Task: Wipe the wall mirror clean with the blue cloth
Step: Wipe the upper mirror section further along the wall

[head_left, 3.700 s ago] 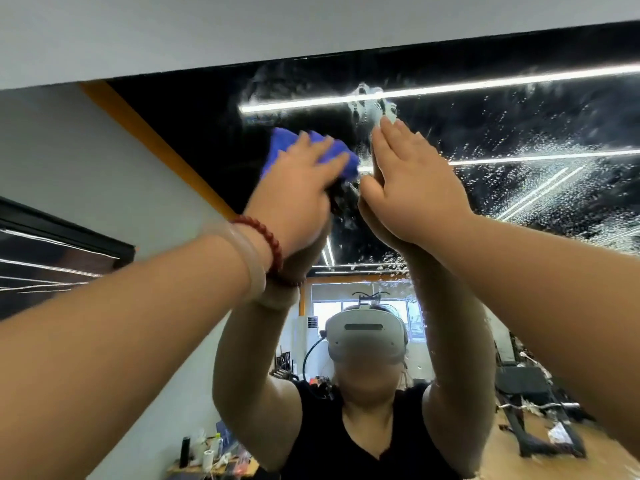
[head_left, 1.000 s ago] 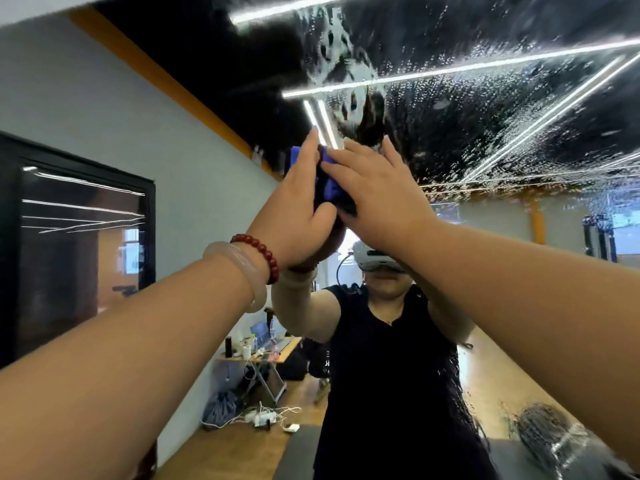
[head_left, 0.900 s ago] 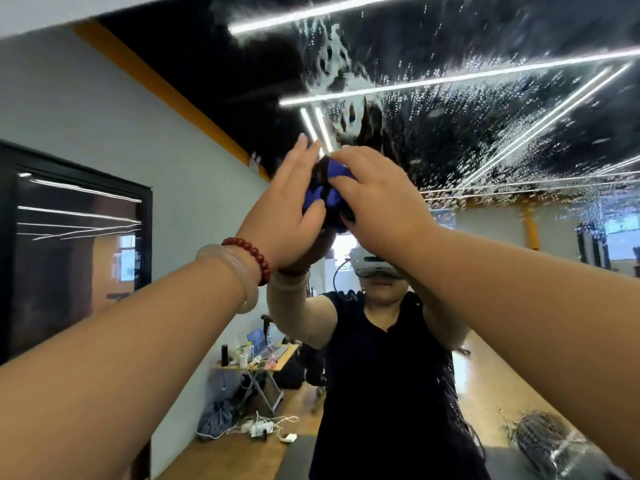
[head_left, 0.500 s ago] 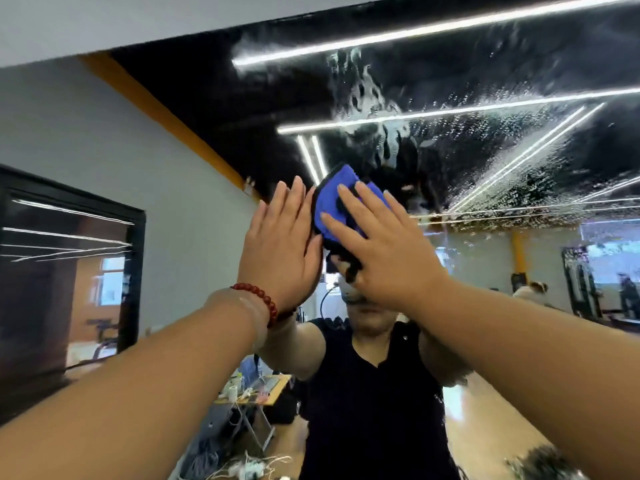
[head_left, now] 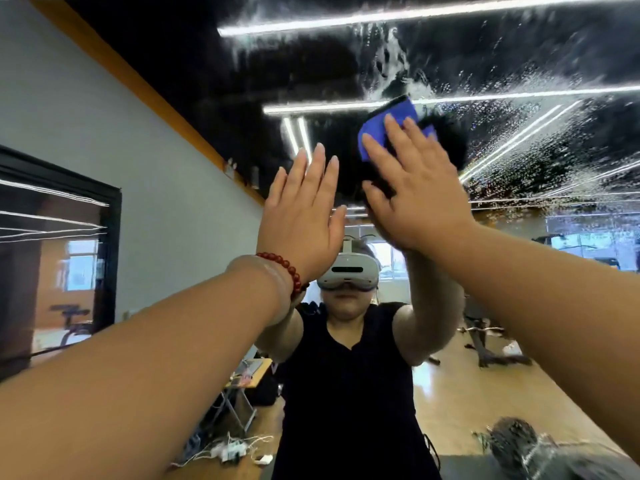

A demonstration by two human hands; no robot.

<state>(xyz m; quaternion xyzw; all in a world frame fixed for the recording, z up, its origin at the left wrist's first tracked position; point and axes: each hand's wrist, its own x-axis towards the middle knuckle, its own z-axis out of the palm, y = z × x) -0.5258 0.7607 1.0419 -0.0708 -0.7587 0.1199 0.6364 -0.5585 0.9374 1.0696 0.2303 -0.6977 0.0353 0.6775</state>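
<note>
Blue cloth [head_left: 385,125] lies pressed flat to the wall mirror [head_left: 502,46] in the upper centre-right of the frame, under the straight fingers of my right hand [head_left: 415,192]; the cloth's top edge shows above the fingertips. My left hand [head_left: 301,216] is raised just beside it at centre frame, fingers straight and close together, holding nothing; whether its palm touches the glass I cannot tell. The two hands are apart, side by side. White streaks and droplets [head_left: 554,126] cover the glass above and right of the cloth. A red bead bracelet [head_left: 284,269] circles my left wrist. Lower centre, the mirror reflects a person in a black top and a white headset [head_left: 348,271].
</note>
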